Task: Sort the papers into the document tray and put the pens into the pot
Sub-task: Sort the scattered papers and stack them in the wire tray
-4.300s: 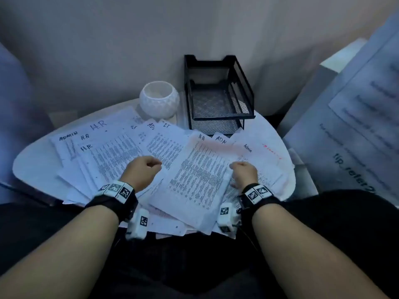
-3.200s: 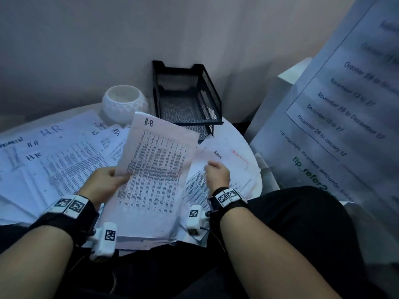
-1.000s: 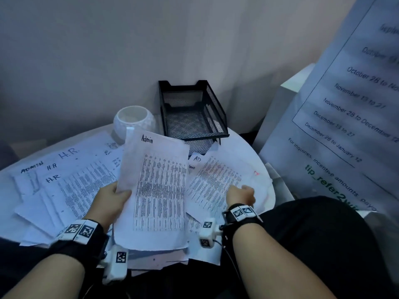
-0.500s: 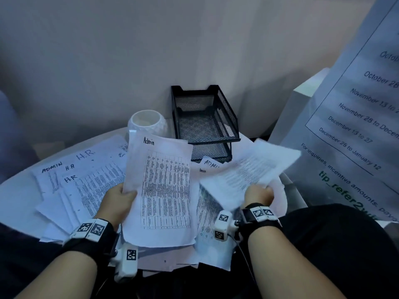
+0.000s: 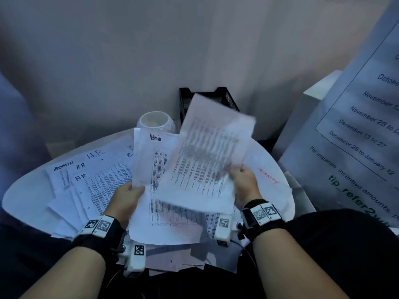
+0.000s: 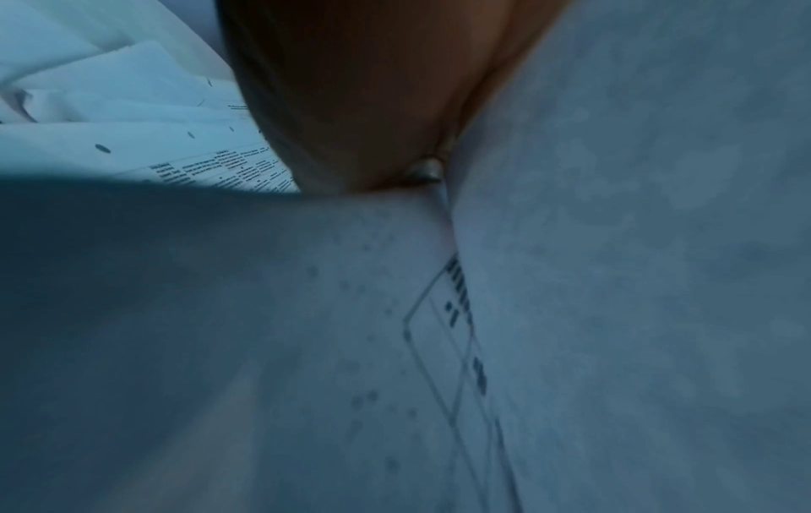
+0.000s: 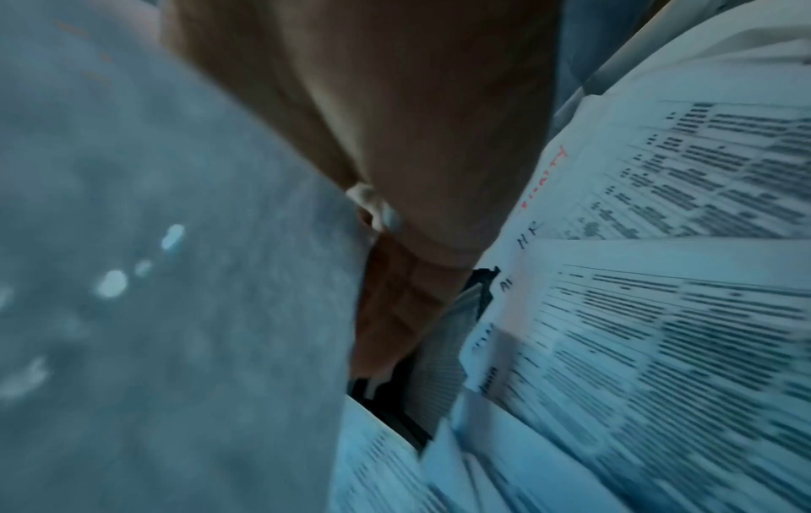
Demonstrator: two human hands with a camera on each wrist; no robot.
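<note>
My left hand pinches the left edge of a small stack of printed sheets headed "Admin", held upright over the table. My right hand grips a single printed sheet, blurred, tilted across the front of the stack. Loose papers marked "H.R" and "ADMIN" lie spread on the round white table. The black mesh document tray stands at the back, mostly hidden by the raised sheet. The white pot sits left of it. No pens show. In the wrist views, each thumb presses on paper.
A wall rises close behind the table. A large printed poster leans at the right, beside a white box. My dark-clad legs sit under the table's near edge, where more sheets overhang.
My right hand has lifted a sheet off the table and swung it left and up, over the Admin stack. The left hand has kept its hold on the stack.
</note>
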